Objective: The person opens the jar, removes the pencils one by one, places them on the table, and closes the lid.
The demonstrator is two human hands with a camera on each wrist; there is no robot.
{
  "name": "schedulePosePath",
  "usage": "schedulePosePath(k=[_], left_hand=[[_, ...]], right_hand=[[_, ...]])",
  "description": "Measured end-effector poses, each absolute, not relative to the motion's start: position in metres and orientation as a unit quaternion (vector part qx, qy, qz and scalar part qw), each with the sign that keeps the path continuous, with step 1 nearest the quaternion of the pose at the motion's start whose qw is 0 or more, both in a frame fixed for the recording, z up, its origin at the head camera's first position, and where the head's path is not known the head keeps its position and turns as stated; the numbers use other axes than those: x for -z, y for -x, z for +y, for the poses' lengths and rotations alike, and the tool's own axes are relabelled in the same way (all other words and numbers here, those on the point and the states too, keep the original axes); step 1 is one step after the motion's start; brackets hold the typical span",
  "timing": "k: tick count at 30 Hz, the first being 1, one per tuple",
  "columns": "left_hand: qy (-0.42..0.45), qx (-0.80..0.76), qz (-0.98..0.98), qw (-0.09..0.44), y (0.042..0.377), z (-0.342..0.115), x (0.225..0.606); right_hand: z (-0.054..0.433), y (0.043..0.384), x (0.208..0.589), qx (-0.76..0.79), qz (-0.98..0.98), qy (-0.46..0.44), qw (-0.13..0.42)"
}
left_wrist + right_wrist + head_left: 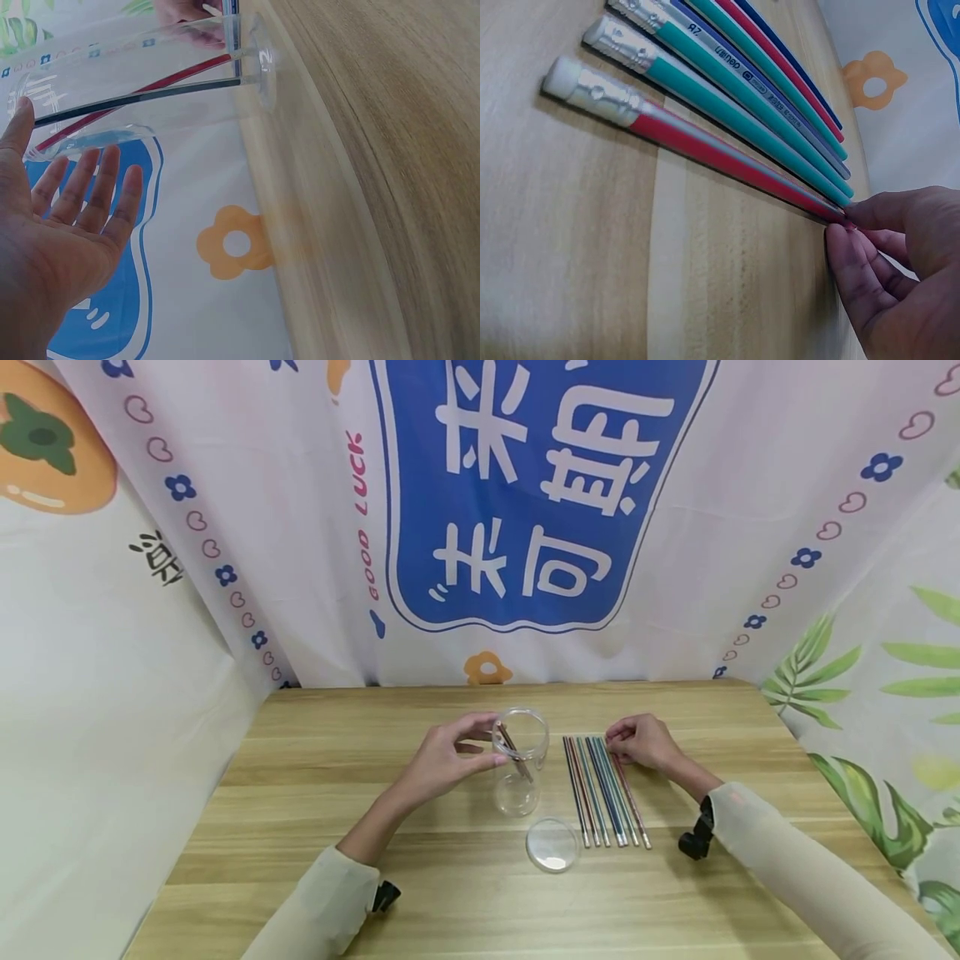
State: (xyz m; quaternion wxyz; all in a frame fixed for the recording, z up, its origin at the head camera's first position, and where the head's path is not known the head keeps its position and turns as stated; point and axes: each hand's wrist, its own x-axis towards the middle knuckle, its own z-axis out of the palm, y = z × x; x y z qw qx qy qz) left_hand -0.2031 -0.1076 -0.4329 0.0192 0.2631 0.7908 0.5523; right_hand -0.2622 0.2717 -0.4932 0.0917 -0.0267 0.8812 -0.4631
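A clear cylindrical jar stands open on the table with a dark pencil and a red pencil leaning inside it. My left hand is at the jar's upper left side, its thumb and fingertips right at the rim, the fingers fairly straight. To the right lies a row of several pencils, eraser ends toward me. With thumb and index finger, my right hand pinches the far end of the outermost red pencil. That pencil lies beside a green one.
A round clear lid lies on the wooden table in front of the jar. Printed cloth hangs along the table's back edge and both sides. Black straps sit on both wrists.
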Motion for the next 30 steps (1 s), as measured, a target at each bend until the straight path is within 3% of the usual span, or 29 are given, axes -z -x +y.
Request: schedulePosePath(k=[8, 19, 30], left_hand=[[-0.263, -0.552, 0.791, 0.017, 0.203, -0.107, 0.435], [-0.26, -0.548, 0.795, 0.018, 0.203, -0.107, 0.434], [-0.258, -0.555, 0.791, 0.021, 0.203, -0.106, 0.432]], right_hand=[[0.272, 0.261, 0.491, 0.462, 0.882, 0.03, 0.091], [0.272, 0.262, 0.467, 0.426, 0.902, 0.059, 0.023], [0.25, 0.257, 0.432, 0.48, 0.871, 0.106, -0.005]])
